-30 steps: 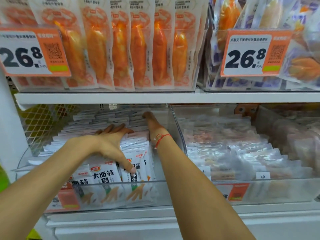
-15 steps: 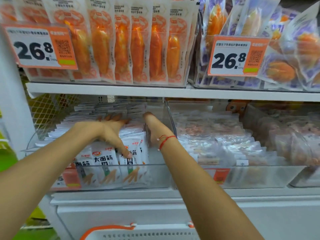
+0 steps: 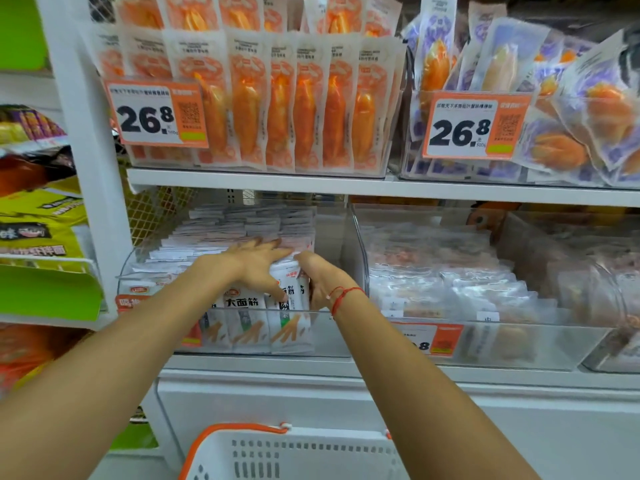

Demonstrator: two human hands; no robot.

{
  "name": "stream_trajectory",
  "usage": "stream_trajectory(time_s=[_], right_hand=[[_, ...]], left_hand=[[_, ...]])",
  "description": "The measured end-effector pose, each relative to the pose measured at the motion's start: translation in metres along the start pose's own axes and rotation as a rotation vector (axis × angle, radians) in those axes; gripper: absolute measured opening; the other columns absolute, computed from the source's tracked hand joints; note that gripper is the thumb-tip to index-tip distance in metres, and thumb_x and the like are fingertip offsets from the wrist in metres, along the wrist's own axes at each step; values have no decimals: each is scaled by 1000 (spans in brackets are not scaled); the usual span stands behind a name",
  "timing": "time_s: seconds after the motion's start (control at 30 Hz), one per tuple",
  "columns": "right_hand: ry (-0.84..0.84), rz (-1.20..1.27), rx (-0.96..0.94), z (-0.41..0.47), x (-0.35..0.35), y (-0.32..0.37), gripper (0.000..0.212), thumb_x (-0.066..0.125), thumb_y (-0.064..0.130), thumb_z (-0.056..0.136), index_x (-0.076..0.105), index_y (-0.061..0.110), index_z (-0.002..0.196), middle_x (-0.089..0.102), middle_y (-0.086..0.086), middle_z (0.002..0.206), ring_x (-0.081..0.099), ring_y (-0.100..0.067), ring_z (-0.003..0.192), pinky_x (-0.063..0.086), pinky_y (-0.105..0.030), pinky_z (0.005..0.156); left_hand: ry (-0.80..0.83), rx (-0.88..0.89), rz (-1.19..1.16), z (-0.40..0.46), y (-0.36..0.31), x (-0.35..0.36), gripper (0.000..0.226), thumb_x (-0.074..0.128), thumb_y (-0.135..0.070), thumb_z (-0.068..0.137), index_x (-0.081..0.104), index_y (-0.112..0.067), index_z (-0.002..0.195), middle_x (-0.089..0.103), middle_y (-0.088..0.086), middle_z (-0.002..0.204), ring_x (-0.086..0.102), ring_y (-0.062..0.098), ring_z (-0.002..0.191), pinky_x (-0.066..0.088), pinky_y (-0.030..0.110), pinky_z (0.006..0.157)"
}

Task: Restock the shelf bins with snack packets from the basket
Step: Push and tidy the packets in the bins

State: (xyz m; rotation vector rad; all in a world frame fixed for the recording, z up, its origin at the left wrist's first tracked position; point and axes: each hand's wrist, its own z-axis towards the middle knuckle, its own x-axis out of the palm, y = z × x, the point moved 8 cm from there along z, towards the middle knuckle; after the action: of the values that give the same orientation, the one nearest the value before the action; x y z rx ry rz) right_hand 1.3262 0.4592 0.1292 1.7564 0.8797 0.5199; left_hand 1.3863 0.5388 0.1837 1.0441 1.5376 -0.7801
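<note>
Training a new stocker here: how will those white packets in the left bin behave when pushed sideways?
The white packets look thin and flat, so probably light and floppy. Standing on edge in rows, they likely lean or fan over unless squeezed, as the left hand and right hand do. Glossy film may slide easily.

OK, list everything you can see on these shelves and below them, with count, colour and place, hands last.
White snack packets: many, white with black lettering, in left clear bin, lower shelf.
Pale packets: many, translucent, blurred, in the right clear bin, lower shelf.
Orange packets: many, orange and white, upper shelf left.
Purple packets: many, purple and orange, upper shelf right.
Price tags: two, orange and white, upper bins.
Basket: one, white with orange handle, bottom centre.
Left hand: fingers spread on the white packets.
Right hand: against the packets' right side; red string at the wrist.
</note>
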Motion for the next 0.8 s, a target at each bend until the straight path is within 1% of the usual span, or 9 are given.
stream_trajectory(time_s=[0.03,0.07,0.13,0.2,0.27,0.4,0.5,0.63,0.8], right_hand=[[30,-14,7,-1,0,1,30,35,32,98,55,11,93,65,-10,83,60,-18,73,49,-30,70],[40,-38,50,-14,3,4,39,37,43,96,58,11,106,69,-9,98,64,-19,87,52,-33,81],[106,-163,104,-28,5,6,62,30,56,96,37,14,142,44,-9,142,43,-28,130,33,-44,107],[4,-206,-37,-34,-5,27,64,28,52,99,18,15,151,18,-11,156,22,-32,142,22,-46,112],[-90,-347,-199,-40,-11,42,65,33,46,100,9,18,153,5,-8,160,13,-31,145,17,-47,116],[-50,-940,-505,-47,15,40,53,23,38,102,13,22,152,11,-3,160,8,-27,147,12,-55,116],[-77,-1051,-600,-47,20,37,48,19,34,104,39,14,143,32,-10,152,25,-31,141,26,-53,112],[-267,-1078,-693,-54,18,46,45,23,35,104,60,13,116,58,-8,122,48,-31,116,46,-44,88],[-493,-1351,-839,-80,20,58,48,23,44,102,64,18,106,63,-3,105,56,-26,103,41,-33,63]], left_hand=[[15,-12,-10,1,0,2,96,62,-59,79,0,-40,149,-8,-8,159,-5,24,147,2,49,118],[16,-20,-10,0,-1,1,98,63,-59,78,-1,-39,149,-9,-8,159,-6,23,147,1,48,118],[-25,-15,-19,-5,-5,-4,103,65,-59,76,-3,-37,150,-9,-6,159,-7,23,147,0,46,118],[-92,-3,-78,-13,-9,-10,109,68,-60,73,-4,-32,151,-9,-3,159,-7,23,147,0,45,118],[-99,4,-126,-23,-7,-12,114,66,-64,72,-8,-28,151,-12,-1,159,-9,24,146,0,44,117],[62,-73,13,-49,20,-3,100,39,-73,82,-20,-26,148,-21,-1,157,-15,25,145,-6,46,117],[80,-89,29,-55,35,12,86,23,-71,86,-20,-30,147,-21,-3,156,-13,25,146,-8,46,117],[-96,-61,27,-46,32,18,81,33,-63,91,-12,-29,150,-13,1,159,-5,25,147,-1,45,118],[-353,21,-13,-57,36,-2,87,49,-68,82,13,-28,151,15,-3,158,17,19,145,15,40,117]])
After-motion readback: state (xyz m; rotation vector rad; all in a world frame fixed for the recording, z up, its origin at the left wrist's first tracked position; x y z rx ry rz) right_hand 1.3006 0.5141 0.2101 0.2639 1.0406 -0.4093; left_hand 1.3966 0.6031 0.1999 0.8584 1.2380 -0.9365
